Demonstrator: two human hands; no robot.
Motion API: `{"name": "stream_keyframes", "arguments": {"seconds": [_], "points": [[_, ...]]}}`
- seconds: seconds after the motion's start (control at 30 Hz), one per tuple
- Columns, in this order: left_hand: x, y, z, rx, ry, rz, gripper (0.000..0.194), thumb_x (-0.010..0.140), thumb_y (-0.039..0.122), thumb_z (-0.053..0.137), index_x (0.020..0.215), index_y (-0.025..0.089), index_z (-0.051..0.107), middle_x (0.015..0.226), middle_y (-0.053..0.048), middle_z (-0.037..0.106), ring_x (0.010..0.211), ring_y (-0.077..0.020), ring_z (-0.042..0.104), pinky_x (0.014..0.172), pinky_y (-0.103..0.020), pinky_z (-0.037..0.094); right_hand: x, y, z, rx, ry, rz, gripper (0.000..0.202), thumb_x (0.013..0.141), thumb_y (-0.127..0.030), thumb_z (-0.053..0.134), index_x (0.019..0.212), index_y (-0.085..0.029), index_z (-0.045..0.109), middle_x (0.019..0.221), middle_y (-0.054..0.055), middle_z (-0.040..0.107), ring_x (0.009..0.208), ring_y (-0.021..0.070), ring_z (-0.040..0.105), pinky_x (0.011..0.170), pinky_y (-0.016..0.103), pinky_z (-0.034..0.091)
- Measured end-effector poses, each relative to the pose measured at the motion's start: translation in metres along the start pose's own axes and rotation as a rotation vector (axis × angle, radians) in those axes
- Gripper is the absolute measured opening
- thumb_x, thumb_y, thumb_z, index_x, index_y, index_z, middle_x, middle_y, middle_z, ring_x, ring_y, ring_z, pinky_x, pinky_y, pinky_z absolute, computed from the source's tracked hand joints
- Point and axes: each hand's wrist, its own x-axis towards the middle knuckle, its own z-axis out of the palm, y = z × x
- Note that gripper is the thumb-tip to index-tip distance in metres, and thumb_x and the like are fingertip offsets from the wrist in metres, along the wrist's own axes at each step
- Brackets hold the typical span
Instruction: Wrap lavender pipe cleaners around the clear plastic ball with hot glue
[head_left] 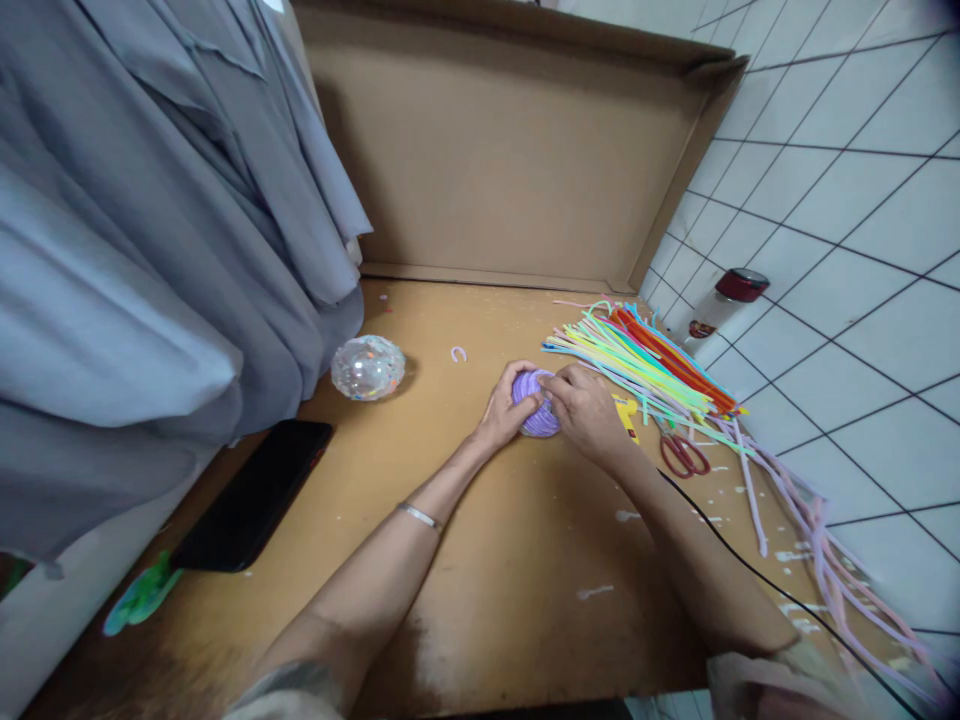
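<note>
Head view, looking down on a wooden tabletop (465,560): purple coiled piece (534,402), seemingly wound from fuzzy craft stems, sitting near the middle, pinched from both sides. Left hand (504,408) against its left flank, fingers curled closed around that side, thumb on top. Right hand (586,412) pressed on its right flank, fingers bent over the upper edge and gripping the coil. Both hands equally near, meeting over the piece, so the coil lying directly between the two palms, with no clear long axis, roundish and low. Forearms converging from the near edge; thin bracelet (418,516) on the left wrist.

Just right of the right hand, a fanned bundle of multicoloured stems (645,365), long axis running from upper left towards lower right, with pale pink stems (817,540) trailing off nearer the tiled wall. Red-handled scissors (682,455) beside that bundle, a yellow tool (626,412) partly hidden by the right hand. Well apart to the left: clear speckled ball (367,367), dark phone (255,495), grey cloth (150,220) hanging. Cardboard sheet (510,150) standing behind.
</note>
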Motion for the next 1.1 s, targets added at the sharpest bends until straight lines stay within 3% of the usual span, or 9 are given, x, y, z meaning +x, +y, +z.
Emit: {"name": "stream_keyframes", "arguments": {"seconds": [0.17,0.4,0.6,0.77,0.9,1.1], "points": [[0.0,-0.001,-0.001,0.002,0.008,-0.009,0.047,0.078,0.044,0.061,0.116,0.019,0.051,0.115,-0.008,0.061,0.109,-0.0246,0.057,0.1,-0.038,0.046,-0.002,0.001,-0.009,0.066,-0.053,-0.03,0.037,0.096,-0.019,0.045,0.119,-0.023,0.074,0.105,0.012,0.067,0.096,0.0236,0.06,0.087,0.036,0.044],[0.0,-0.002,0.0,-0.028,0.017,-0.019,0.048,0.077,0.045,0.061,0.116,0.019,0.052,0.115,-0.007,0.06,0.108,-0.0244,0.057,0.1,-0.039,0.046,0.0,0.016,-0.01,0.335,-0.017,-0.081,0.045,0.091,-0.008,0.041,0.117,-0.022,0.075,0.107,0.011,0.07,0.1,0.0218,0.063,0.092,0.038,0.049],[0.0,-0.002,-0.002,-0.023,0.007,-0.011,0.05,0.077,0.047,0.061,0.117,0.02,0.05,0.116,-0.008,0.06,0.109,-0.0245,0.057,0.1,-0.038,0.046,0.0,0.009,0.001,0.207,0.001,-0.041,0.048,0.092,-0.01,0.042,0.13,-0.02,0.068,0.103,0.013,0.063,0.098,0.0247,0.058,0.089,0.04,0.049],[0.0,-0.002,-0.003,-0.032,0.005,-0.008,0.051,0.078,0.049,0.061,0.118,0.02,0.049,0.117,-0.007,0.058,0.111,-0.0247,0.056,0.101,-0.039,0.045,-0.001,0.01,-0.002,0.237,-0.013,-0.057,0.045,0.092,-0.01,0.041,0.118,-0.025,0.075,0.102,0.01,0.065,0.096,0.0223,0.059,0.088,0.037,0.049],[-0.001,-0.005,-0.003,-0.039,0.023,-0.003,0.048,0.079,0.049,0.062,0.116,0.02,0.05,0.117,-0.008,0.058,0.112,-0.0247,0.055,0.103,-0.039,0.045,-0.001,0.012,-0.01,0.34,0.008,-0.061,0.041,0.091,-0.01,0.041,0.112,-0.023,0.074,0.107,0.01,0.07,0.1,0.0222,0.062,0.092,0.039,0.049],[-0.002,-0.001,-0.002,-0.013,0.056,0.036,0.033,0.082,0.044,0.061,0.105,0.021,0.054,0.117,-0.008,0.057,0.118,-0.0253,0.055,0.108,-0.042,0.041,-0.001,0.008,-0.012,0.3,0.002,-0.013,0.024,0.09,-0.019,0.049,0.105,-0.019,0.068,0.108,0.011,0.071,0.104,0.0252,0.062,0.092,0.039,0.048]]}}
